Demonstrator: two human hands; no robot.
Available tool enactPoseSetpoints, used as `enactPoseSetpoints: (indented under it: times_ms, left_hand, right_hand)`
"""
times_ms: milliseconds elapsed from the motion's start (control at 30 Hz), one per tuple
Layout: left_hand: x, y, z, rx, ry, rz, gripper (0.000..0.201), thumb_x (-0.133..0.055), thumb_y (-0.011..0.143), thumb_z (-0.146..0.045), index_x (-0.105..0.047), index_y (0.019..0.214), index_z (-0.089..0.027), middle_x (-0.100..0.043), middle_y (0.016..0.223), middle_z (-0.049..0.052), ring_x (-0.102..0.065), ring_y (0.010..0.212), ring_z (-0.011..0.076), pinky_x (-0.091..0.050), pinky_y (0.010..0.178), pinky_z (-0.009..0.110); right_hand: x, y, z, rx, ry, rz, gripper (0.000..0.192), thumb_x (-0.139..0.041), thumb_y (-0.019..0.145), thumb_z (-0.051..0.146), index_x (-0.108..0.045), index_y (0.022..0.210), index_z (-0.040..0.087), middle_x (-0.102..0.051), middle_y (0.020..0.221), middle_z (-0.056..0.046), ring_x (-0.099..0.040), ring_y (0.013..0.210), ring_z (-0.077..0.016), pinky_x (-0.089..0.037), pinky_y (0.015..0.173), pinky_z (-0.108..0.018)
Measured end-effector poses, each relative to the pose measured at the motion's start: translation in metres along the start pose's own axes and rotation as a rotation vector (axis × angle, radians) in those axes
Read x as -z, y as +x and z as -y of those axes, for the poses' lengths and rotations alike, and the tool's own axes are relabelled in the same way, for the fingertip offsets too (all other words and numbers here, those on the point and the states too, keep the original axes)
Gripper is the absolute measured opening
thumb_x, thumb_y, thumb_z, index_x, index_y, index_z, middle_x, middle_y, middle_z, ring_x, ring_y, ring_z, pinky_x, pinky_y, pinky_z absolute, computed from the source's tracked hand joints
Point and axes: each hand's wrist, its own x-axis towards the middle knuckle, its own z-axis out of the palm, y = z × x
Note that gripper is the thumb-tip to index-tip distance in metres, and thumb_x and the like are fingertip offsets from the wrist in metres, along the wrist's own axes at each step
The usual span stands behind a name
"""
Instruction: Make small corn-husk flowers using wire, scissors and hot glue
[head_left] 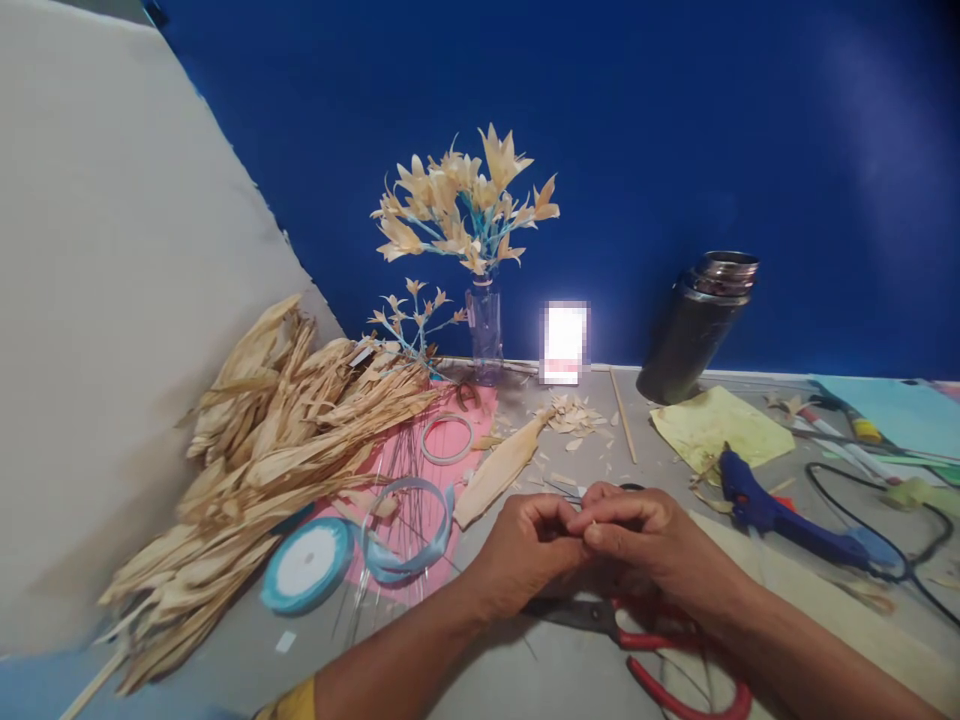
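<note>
The left hand [525, 545] and right hand [637, 540] meet over the tabletop [540, 680], near its front edge. Both grips are pressed together, pinching a tiny pale bit [591, 522] between the fingertips. Red scissors [645, 640] lie right under the hands. A blue glue gun [780, 515] lies near on the right. A ribbon roll [307, 563] and a big husk pile [277, 450] fill the left side. A bare strip of tabletop shows below the arms.

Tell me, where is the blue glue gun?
The glue gun lies on the table, right of the hands, just below the yellow paper.
</note>
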Motion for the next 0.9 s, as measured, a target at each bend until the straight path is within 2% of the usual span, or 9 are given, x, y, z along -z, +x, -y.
enactPoseSetpoints:
  times_ms: [233, 467, 500, 567, 633, 700, 800, 900]
  left_hand:
    - [-0.002, -0.003, -0.001, 0.058, -0.108, 0.001, 0.050, -0.097, 0.046, -0.049, -0.065, 0.062, -0.014, -0.058, 0.057, -0.003, -0.047, 0.053, 0.0071, -0.037, 0.055, 0.022]
    - [-0.006, -0.004, 0.000, 0.196, -0.201, 0.009, 0.043, -0.094, 0.055, -0.044, -0.067, 0.069, -0.014, -0.065, 0.061, 0.001, -0.053, 0.052, 0.0087, -0.041, 0.057, 0.023]
    - [-0.006, -0.004, 0.001, 0.195, -0.209, 0.002, 0.041, -0.093, 0.055, -0.041, -0.066, 0.069, -0.014, -0.064, 0.060, 0.000, -0.052, 0.051, 0.0086, -0.041, 0.057, 0.023]
    - [-0.005, -0.004, 0.000, 0.168, -0.211, -0.016, 0.036, -0.090, 0.057, -0.038, -0.064, 0.066, -0.015, -0.061, 0.058, -0.001, -0.050, 0.049, 0.0087, -0.039, 0.054, 0.023]
    - [-0.003, -0.003, -0.001, 0.104, -0.151, -0.041, 0.031, -0.085, 0.062, -0.035, -0.061, 0.064, -0.016, -0.056, 0.054, -0.002, -0.047, 0.048, 0.0088, -0.036, 0.052, 0.023]
    - [-0.002, -0.003, -0.002, 0.038, -0.028, -0.069, 0.025, -0.079, 0.066, -0.032, -0.059, 0.062, -0.017, -0.052, 0.052, -0.003, -0.044, 0.048, 0.0087, -0.033, 0.051, 0.023]
    - [-0.001, -0.004, -0.005, -0.014, 0.160, -0.099, 0.017, -0.071, 0.068, -0.028, -0.059, 0.062, -0.017, -0.050, 0.053, -0.003, -0.042, 0.050, 0.0094, -0.031, 0.051, 0.024]
    - [-0.001, -0.005, -0.005, -0.027, 0.239, -0.098, 0.016, -0.068, 0.070, -0.028, -0.059, 0.062, -0.018, -0.051, 0.054, -0.003, -0.042, 0.052, 0.0104, -0.030, 0.052, 0.024]
  right_hand:
    - [-0.005, -0.002, 0.005, 0.043, 0.015, -0.082, 0.028, -0.083, 0.071, 0.048, -0.081, 0.065, 0.020, -0.058, 0.073, -0.001, -0.053, 0.067, -0.0155, -0.040, 0.058, -0.027]
    - [-0.005, -0.003, 0.007, 0.102, -0.106, -0.176, 0.031, -0.082, 0.072, 0.040, -0.069, 0.054, 0.018, -0.060, 0.071, -0.001, -0.058, 0.068, -0.0159, -0.046, 0.064, -0.027]
    - [-0.005, -0.004, 0.006, 0.102, -0.112, -0.162, 0.029, -0.082, 0.072, 0.040, -0.070, 0.058, 0.018, -0.061, 0.072, -0.001, -0.059, 0.069, -0.0163, -0.047, 0.065, -0.027]
    - [-0.003, -0.004, 0.004, 0.058, -0.077, -0.104, 0.028, -0.082, 0.072, 0.044, -0.075, 0.081, 0.019, -0.065, 0.074, -0.001, -0.061, 0.069, -0.0170, -0.048, 0.062, -0.027]
    - [0.000, -0.005, 0.002, -0.019, -0.035, -0.054, 0.049, -0.081, 0.074, 0.049, -0.072, 0.111, 0.019, -0.067, 0.075, -0.001, -0.061, 0.064, -0.0165, -0.049, 0.056, -0.026]
    - [0.003, -0.006, 0.003, -0.063, -0.058, -0.051, 0.053, -0.075, 0.080, 0.054, -0.069, 0.120, 0.019, -0.067, 0.073, -0.001, -0.060, 0.058, -0.0155, -0.049, 0.051, -0.025]
    - [0.005, -0.008, 0.008, -0.018, -0.209, -0.098, 0.033, -0.068, 0.086, 0.050, -0.076, 0.098, 0.020, -0.068, 0.077, -0.004, -0.062, 0.058, -0.0156, -0.051, 0.049, -0.025]
    - [0.004, -0.008, 0.013, 0.058, -0.326, -0.111, 0.023, -0.067, 0.085, 0.041, -0.076, 0.080, 0.021, -0.071, 0.079, -0.005, -0.064, 0.064, -0.0175, -0.052, 0.050, -0.024]
